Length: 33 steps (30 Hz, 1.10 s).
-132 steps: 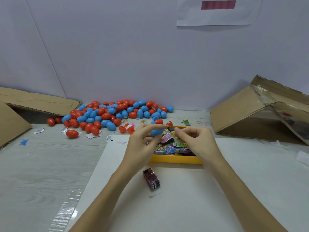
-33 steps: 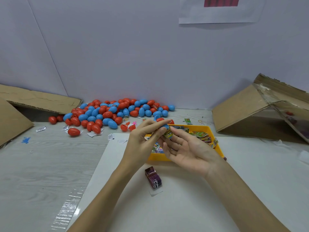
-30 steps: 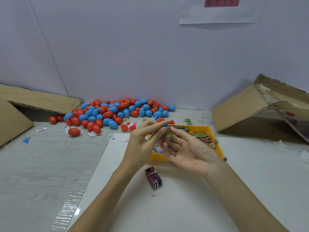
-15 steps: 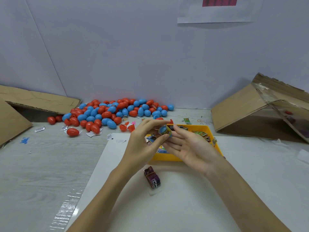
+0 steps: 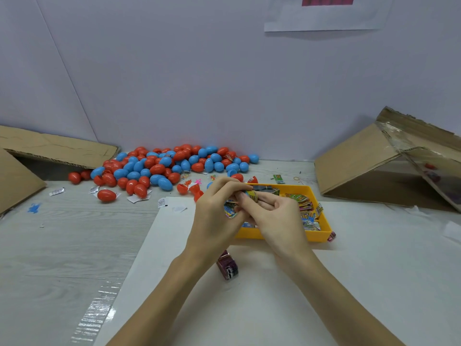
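The rolled packet (image 5: 252,195) is now pinched between left hand (image 5: 214,216) and right hand (image 5: 277,218) — the right fingers, spread earlier, are curled round it.

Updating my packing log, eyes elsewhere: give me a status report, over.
Left hand and right hand both pinching small colourful packet. Packet held above yellow tray. Purple packet lies loose below the wrists, not blocking.

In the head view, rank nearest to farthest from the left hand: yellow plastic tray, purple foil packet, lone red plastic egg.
1. Yellow plastic tray, behind the left hand.
2. Purple foil packet, below the wrist.
3. Lone red plastic egg, leftward.
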### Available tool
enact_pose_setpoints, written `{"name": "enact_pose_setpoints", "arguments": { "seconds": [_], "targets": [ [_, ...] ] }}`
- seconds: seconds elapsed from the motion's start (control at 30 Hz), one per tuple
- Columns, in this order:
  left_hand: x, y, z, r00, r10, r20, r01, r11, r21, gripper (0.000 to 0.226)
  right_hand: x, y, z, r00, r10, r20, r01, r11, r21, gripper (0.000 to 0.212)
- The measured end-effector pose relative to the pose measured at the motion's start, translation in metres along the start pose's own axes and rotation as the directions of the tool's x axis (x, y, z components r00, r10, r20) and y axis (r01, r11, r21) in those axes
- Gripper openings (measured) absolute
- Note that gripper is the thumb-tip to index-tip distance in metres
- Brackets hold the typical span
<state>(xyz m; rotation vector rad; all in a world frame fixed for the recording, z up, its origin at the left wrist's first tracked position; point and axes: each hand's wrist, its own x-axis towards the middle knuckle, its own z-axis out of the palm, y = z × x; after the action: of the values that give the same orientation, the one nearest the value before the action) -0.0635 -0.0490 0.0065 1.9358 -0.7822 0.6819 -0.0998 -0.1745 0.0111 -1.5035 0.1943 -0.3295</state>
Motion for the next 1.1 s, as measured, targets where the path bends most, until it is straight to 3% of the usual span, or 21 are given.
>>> {"name": "enact_pose_setpoints", "arguments": {
  "seconds": [0.4, 0.53, 0.7, 1.1],
  "targets": [
    [-0.006, 0.006, 0.006, 0.999, -0.002, -0.051, 0.004, 0.999, 0.042, 0.042, -0.005, 0.010, 0.009, 0.989, -0.110, -0.096, 0.108, 0.994, -0.026, 0.054],
    [-0.006, 0.007, 0.006, 0.998, 0.018, -0.057, -0.014, 0.998, 0.067, 0.038, -0.006, 0.013, 0.010, 0.986, -0.124, -0.111, 0.121, 0.992, -0.036, 0.015],
    [-0.007, 0.007, 0.007, 0.998, 0.027, -0.061, -0.021, 0.995, 0.099, 0.037, -0.008, 0.013, 0.012, 0.984, -0.138, -0.112, 0.132, 0.989, -0.060, 0.029],
    [-0.009, 0.005, 0.011, 0.994, 0.050, -0.101, -0.036, 0.990, 0.138, 0.041, -0.010, 0.010, 0.013, 0.974, -0.210, -0.088, 0.204, 0.976, -0.073, 0.022]
  ]
}}
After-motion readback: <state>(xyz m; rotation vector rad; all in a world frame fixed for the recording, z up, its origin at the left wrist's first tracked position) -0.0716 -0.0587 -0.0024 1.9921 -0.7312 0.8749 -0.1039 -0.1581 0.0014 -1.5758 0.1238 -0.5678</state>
